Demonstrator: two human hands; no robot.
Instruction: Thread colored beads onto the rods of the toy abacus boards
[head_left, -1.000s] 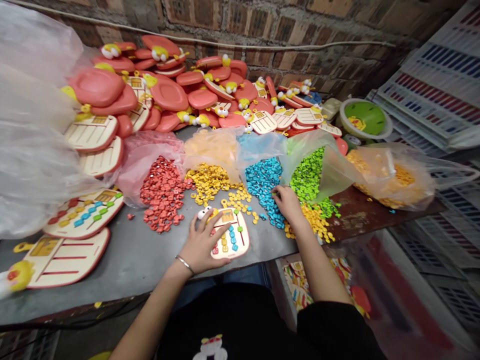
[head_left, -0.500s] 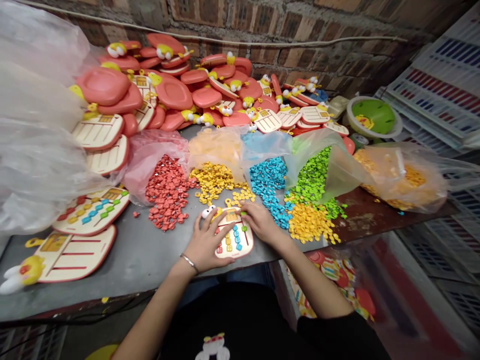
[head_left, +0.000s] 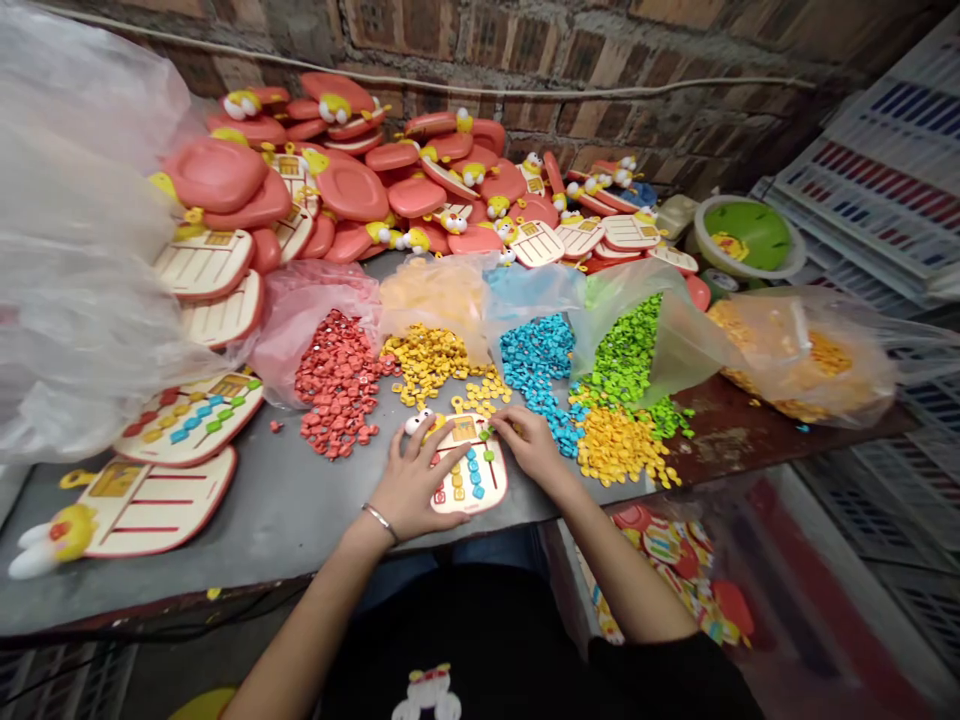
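A cream toy board [head_left: 491, 492] with a red edge and a yellow duck-like head with white eyes lies flat on the table in front of me. Red, yellow, blue and green beads sit in rows along its slots. My left hand [head_left: 416, 482] grips the board's left side, fingers spread across the top and thumb along the near edge. At the right edge, the fingers of my right hand [head_left: 531, 446] are pinched at a small green bead [head_left: 484, 434] at the head of the last slot. Another green bead [head_left: 489, 456] sits lower in that slot.
Piles of red [head_left: 337, 385], yellow [head_left: 427, 362], blue [head_left: 536, 350] and green beads [head_left: 630, 345] spill from plastic bags beyond the board. More yellow pieces [head_left: 622, 445] lie at right. Boards [head_left: 161, 505] rest at left; many are heaped against the brick wall [head_left: 525, 45]. A bowl [head_left: 750, 235] stands back right.
My right hand's fingertips have shifted slightly at the top of the last slot, and the upper green bead now shows more clearly there. My left hand stays on the board. The view has shifted slightly.
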